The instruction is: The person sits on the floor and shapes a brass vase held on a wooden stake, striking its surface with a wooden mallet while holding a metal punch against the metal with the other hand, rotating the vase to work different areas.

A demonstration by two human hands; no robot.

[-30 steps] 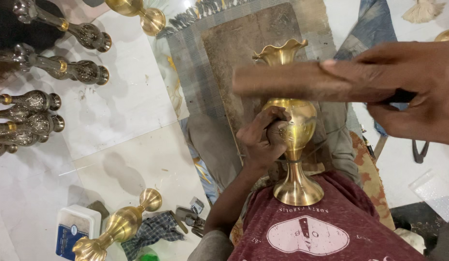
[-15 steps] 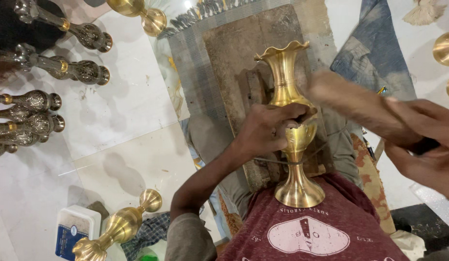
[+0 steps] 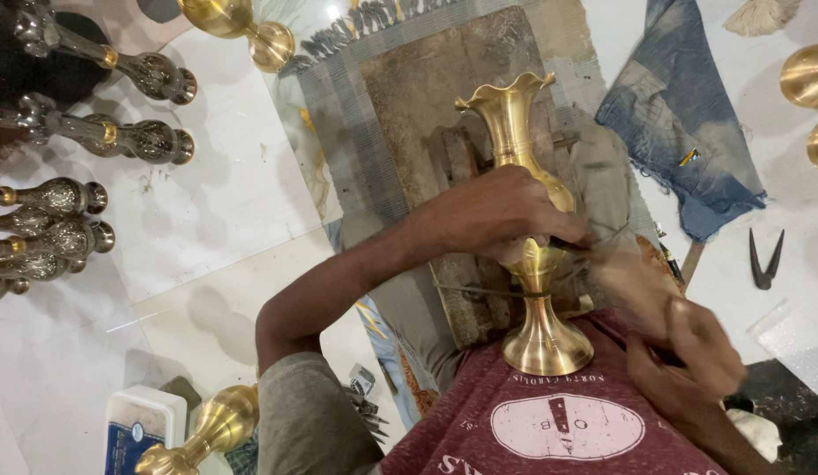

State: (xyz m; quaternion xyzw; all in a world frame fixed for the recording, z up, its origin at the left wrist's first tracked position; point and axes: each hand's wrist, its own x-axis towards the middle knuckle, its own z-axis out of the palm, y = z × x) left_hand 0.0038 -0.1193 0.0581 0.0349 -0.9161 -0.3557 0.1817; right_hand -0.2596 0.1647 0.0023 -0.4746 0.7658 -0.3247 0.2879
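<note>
A metalware workshop on a tiled floor: finished silver-toned vases (image 3: 92,141) lie in rows at the frame's left, brass pieces (image 3: 237,22) at top, black shears (image 3: 765,259) at right.

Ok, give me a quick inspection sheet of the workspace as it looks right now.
Surface: white floor, grey fringed mat with a brown board.
Job's things: upright brass vase; blurred wooden tool.
Clutter: dark ornate vases at left, brass pieces, denim cloth, black pincers, blue-and-white box.
Hands: left hand grips the vase body; right hand holds the tool, blurred.
Cables: nothing seen.
Surroundings: nothing seen.
</note>
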